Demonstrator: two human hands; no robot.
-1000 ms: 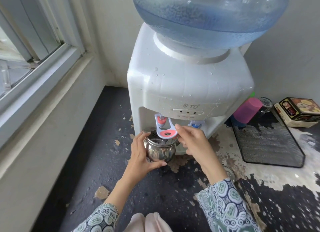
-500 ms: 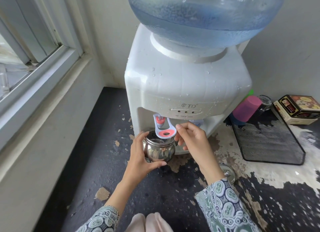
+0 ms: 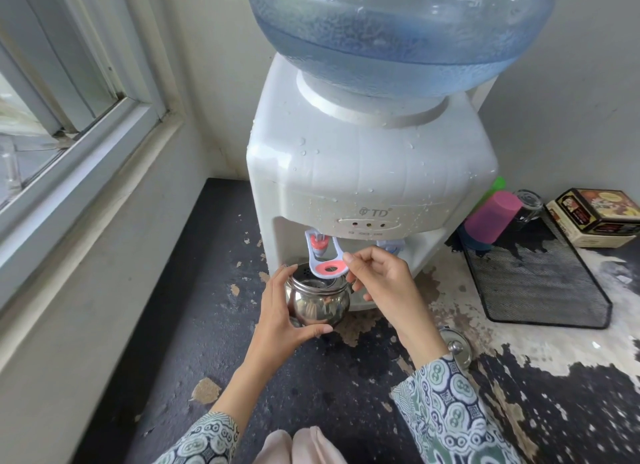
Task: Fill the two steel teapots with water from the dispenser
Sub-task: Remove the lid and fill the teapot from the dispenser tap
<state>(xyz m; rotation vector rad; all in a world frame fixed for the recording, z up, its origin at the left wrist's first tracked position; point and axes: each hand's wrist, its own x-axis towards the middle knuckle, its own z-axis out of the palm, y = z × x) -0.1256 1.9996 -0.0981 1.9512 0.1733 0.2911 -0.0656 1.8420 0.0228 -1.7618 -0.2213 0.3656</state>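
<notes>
A white water dispenser [image 3: 367, 186] with a blue bottle [image 3: 398, 27] stands against the wall. My left hand [image 3: 280, 311] grips a round steel teapot [image 3: 317, 302], lid off, under the red tap [image 3: 319, 243]. My right hand [image 3: 381, 280] pinches the right edge of the tap's white lever with the pink ring [image 3: 330, 265], which hangs over the pot's mouth. A steel lid [image 3: 457, 347] lies on the counter by my right wrist. I cannot tell whether water is flowing. Only one teapot is in view.
A black mesh tray [image 3: 540, 283] lies right of the dispenser, with a pink cup [image 3: 491, 217], a glass [image 3: 528, 203] and a printed tin box [image 3: 599, 217] behind it. A window sill [image 3: 86, 172] runs along the left. The dark counter [image 3: 214, 325] has peeling patches.
My right hand has shifted slightly right on the lever, fingertips now at its edge. The teapot and left hand stay under the red tap.
</notes>
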